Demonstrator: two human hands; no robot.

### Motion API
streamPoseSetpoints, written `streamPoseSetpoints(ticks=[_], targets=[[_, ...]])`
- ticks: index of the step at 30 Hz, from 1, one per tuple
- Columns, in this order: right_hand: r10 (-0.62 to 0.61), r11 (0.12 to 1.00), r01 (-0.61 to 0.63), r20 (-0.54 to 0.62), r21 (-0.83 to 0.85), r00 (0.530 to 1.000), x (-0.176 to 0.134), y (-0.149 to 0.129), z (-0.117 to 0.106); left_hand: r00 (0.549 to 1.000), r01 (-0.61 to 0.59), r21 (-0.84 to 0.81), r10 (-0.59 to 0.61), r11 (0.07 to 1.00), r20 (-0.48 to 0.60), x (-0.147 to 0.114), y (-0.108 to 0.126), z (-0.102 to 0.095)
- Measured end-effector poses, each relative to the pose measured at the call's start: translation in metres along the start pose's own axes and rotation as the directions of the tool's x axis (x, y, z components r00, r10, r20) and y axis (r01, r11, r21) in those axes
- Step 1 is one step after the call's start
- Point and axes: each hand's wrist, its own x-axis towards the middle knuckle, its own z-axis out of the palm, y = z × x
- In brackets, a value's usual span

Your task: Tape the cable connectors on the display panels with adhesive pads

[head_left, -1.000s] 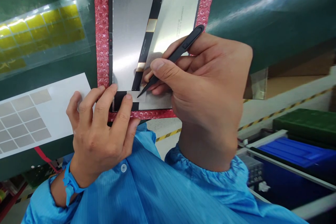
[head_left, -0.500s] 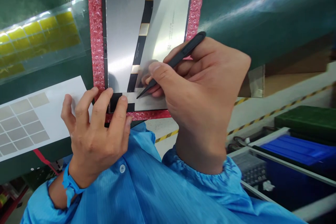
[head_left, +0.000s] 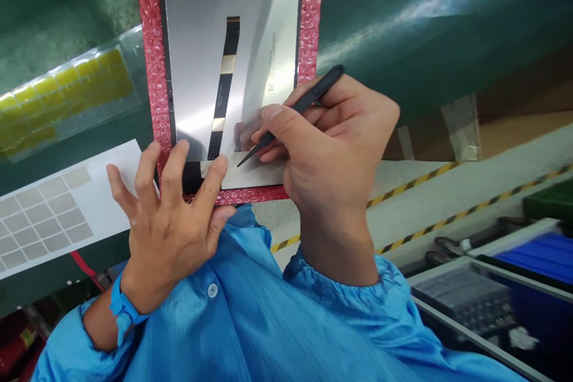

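Observation:
A silver-backed display panel [head_left: 192, 42] lies on pink bubble wrap [head_left: 147, 59], with a dark ribbon cable [head_left: 224, 92] running down its back. My right hand [head_left: 333, 149] is closed around black tweezers [head_left: 308, 95], whose tip points down at the pale strip [head_left: 253, 173] along the panel's near edge. Whether the tip touches the strip I cannot tell. My left hand [head_left: 172, 209] has its fingers spread at the near left corner, the index fingertip on the strip beside a black patch [head_left: 191, 176].
On the green table [head_left: 403, 30], a white sheet of grey square stickers [head_left: 54, 209] and a clear sheet of yellow squares [head_left: 71, 86] lie to the left. Right of the table are a cardboard box [head_left: 514, 131], striped floor tape [head_left: 416, 179] and a blue bin [head_left: 537, 256].
The view has shifted, so more of the panel's far end shows. My left index fingertip has moved right along the strip and covers part of it. The tweezers stay in my right hand.

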Motion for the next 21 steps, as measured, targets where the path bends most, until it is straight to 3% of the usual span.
streamPoseSetpoints(ticks=[4, 7, 13, 16, 21], targets=[[0.004, 1.000, -0.004, -0.024, -0.014, 1.000, -0.001, 0.001, 0.002, 0.994, 0.066, 0.090, -0.057, 0.994, -0.095, -0.010, -0.004, -0.001], [-0.016, 1.000, 0.016, -0.024, -0.017, 1.000, 0.000, 0.003, 0.003, 0.994, -0.017, 0.121, 0.030, 0.992, -0.108, -0.010, -0.006, 0.000], [-0.069, 0.998, 0.068, -0.030, -0.017, 0.997, 0.004, 0.006, 0.004, 0.992, -0.100, 0.099, 0.091, 0.990, 0.092, 0.005, 0.005, 0.001], [-0.072, 0.997, 0.072, -0.048, 0.004, 0.996, 0.005, 0.007, 0.005, 0.993, -0.061, 0.090, 0.051, 0.994, 0.106, 0.005, 0.009, -0.001], [-0.082, 0.996, 0.084, -0.079, 0.021, 0.994, 0.006, 0.010, 0.007, 0.995, 0.090, 0.178, -0.094, 0.980, 0.018, -0.007, 0.001, -0.009]])
